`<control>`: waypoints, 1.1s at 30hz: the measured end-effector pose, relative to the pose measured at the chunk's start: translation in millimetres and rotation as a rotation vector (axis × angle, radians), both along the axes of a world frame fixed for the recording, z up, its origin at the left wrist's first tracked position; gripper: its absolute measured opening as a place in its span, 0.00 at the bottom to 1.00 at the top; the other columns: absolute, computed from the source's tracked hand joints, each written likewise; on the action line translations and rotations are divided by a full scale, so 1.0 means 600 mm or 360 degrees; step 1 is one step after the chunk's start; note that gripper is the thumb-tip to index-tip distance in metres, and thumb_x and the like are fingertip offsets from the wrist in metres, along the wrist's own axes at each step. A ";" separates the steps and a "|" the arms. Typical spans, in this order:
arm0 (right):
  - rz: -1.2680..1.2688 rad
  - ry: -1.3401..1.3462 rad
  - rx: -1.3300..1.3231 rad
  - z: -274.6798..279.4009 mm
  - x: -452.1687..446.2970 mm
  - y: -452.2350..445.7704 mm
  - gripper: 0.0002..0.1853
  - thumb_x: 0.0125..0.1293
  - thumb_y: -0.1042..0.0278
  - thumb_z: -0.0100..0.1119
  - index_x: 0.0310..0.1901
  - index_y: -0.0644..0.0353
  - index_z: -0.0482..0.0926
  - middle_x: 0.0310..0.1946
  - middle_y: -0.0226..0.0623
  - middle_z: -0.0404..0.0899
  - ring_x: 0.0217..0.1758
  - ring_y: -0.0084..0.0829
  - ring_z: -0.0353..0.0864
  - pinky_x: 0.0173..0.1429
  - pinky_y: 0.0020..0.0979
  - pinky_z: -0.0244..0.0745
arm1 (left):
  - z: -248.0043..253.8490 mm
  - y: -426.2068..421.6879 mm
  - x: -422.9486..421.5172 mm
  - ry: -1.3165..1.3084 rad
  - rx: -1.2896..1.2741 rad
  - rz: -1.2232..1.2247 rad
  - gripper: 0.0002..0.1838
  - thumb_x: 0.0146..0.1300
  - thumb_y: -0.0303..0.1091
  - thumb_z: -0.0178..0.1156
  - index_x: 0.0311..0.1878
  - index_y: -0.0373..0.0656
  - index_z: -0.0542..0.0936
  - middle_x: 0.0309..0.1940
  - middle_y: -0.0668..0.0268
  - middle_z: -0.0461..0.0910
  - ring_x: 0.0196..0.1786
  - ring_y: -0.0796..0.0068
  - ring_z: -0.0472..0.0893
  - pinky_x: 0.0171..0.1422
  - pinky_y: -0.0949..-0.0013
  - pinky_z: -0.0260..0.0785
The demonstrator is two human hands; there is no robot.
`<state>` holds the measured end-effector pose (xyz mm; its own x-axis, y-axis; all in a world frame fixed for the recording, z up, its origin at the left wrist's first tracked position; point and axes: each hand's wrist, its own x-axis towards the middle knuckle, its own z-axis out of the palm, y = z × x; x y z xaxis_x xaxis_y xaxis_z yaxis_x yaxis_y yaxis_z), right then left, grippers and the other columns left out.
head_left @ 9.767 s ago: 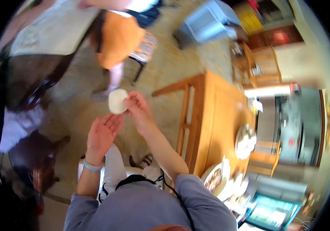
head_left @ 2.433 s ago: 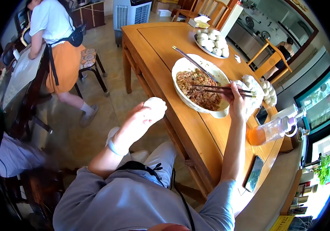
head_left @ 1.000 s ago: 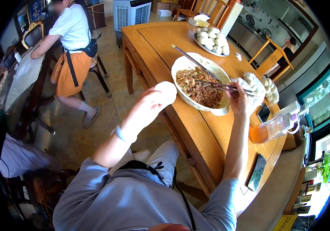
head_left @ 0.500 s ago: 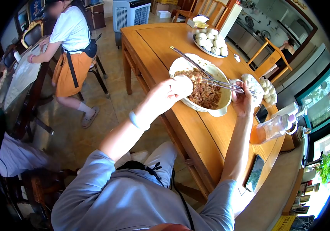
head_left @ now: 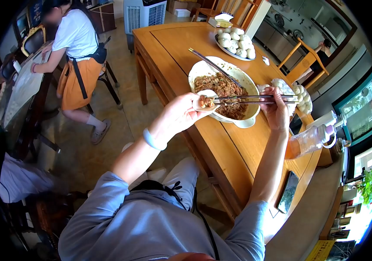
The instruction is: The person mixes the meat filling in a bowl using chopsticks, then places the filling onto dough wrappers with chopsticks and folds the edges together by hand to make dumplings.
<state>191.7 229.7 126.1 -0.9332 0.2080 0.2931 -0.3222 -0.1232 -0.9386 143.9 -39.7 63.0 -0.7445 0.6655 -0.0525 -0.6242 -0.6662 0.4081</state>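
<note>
My left hand (head_left: 181, 114) is closed on a round dough wrapper (head_left: 210, 93), held at the near-left rim of a big white bowl (head_left: 250, 123). A bit of minced filling (head_left: 206, 102) lies on the wrapper. My right hand (head_left: 277, 112) grips a pair of chopsticks (head_left: 255, 100), whose tips reach the filling on the wrapper. Brown minced filling (head_left: 220, 82) fills much of the bowl. Another pair of chopsticks (head_left: 210, 63) leans in the bowl over its far rim.
A plate of white buns (head_left: 234, 42) stands at the table's far end. Bagged buns (head_left: 301, 98), a bottle of orange liquid (head_left: 307, 142) and a phone (head_left: 287, 192) lie on the right. A person (head_left: 79, 48) works at another table on the left.
My right hand has swung the chopsticks from the bowl's filling to the wrapper, bringing a bit of filling. My left hand has lowered slightly and tilted the wrapper, whose inside now shows.
</note>
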 end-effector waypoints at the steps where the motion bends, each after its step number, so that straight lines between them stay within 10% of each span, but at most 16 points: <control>1: -0.0041 0.0026 0.0038 0.004 0.004 0.003 0.16 0.67 0.58 0.49 0.40 0.65 0.75 0.31 0.41 0.78 0.30 0.27 0.79 0.31 0.22 0.77 | -0.002 0.000 -0.001 -0.0002 0.0010 -0.0018 0.17 0.65 0.25 0.39 0.53 0.23 0.64 0.52 0.48 0.70 0.56 0.54 0.72 0.65 0.57 0.65; 33: 0.0124 0.0106 -0.0023 -0.007 -0.006 -0.019 0.13 0.68 0.60 0.49 0.37 0.65 0.74 0.31 0.39 0.77 0.29 0.27 0.78 0.30 0.25 0.79 | -0.005 0.002 0.016 0.0128 -0.0081 -0.0025 0.18 0.66 0.28 0.39 0.54 0.25 0.65 0.52 0.49 0.72 0.55 0.59 0.74 0.65 0.60 0.65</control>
